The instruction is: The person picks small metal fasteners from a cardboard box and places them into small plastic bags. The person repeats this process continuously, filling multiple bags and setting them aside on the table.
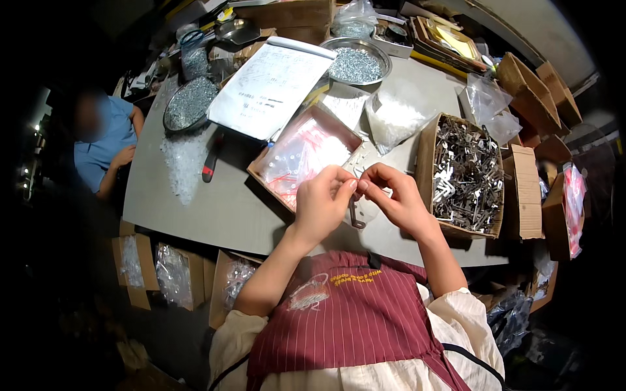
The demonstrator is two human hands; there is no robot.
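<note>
My left hand [321, 203] and my right hand [399, 201] meet above the table near its front edge, fingers pinched together. Between them they hold the top of a small clear zip bag [370, 214] with a red seal line. A dark metal bracket [355, 215] with a slotted end shows below my fingertips, apparently inside the bag. Just beyond my left hand, a shallow cardboard box [264, 174] holds flat clear bags with red lines. Right of my right hand stands a cardboard box [427, 146] heaped with metal brackets [466, 176].
A notepad [270, 88] leans behind the shallow box. Round trays of small screws [355, 65] [189, 104] stand at the back and left. A bag of white pieces [398, 117], a red-black tool [210, 163] and loose clear pieces [182, 166] lie about. Another person [104, 143] is at left.
</note>
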